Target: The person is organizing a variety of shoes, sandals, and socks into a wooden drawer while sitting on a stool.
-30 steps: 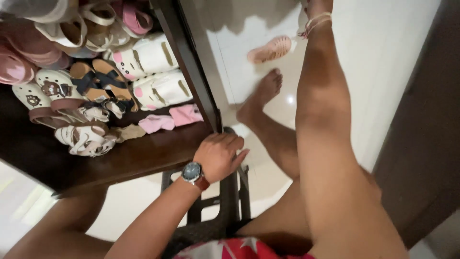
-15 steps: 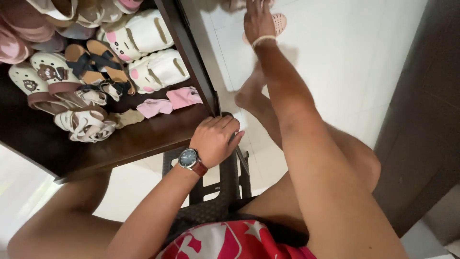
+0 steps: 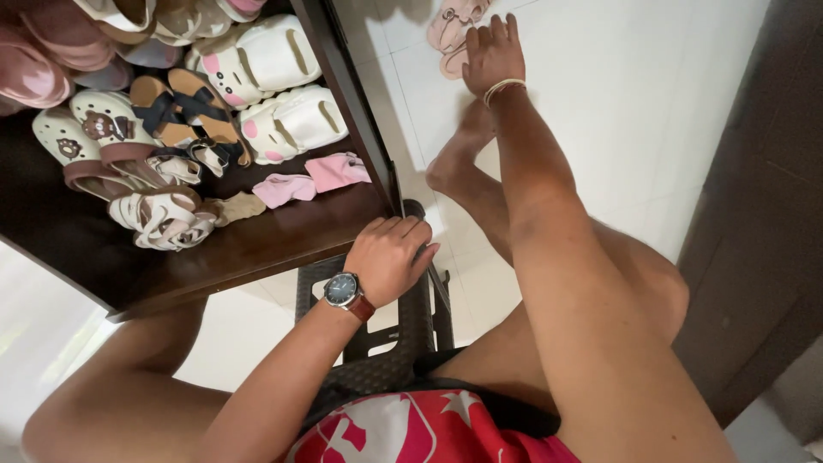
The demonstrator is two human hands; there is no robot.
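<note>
My right hand [image 3: 493, 51] reaches far forward and down to the white tiled floor, fingers spread and flat, a pale band on its wrist. It touches or hovers just right of a pair of pink sandals [image 3: 447, 26] lying on the tiles; nothing is in its grasp. My left hand [image 3: 390, 257], with a round watch on a brown strap, rests on the front edge of a dark woven stool [image 3: 403, 343], fingers curled over the rim beside the corner of a dark wooden shoe shelf [image 3: 283, 240].
The shelf holds several shoes: white animal-face slippers [image 3: 274, 60], brown cross-strap sandals [image 3: 184, 111], white strappy sandals [image 3: 163, 219] and pink cloth pieces [image 3: 309, 180]. My bare foot [image 3: 459, 154] stands on the tiles. A dark panel [image 3: 754, 214] rises at right.
My right arm has drawn in from beyond the top edge, and the hand now lies spread by the pink sandals. The left hand stays on the stool edge.
</note>
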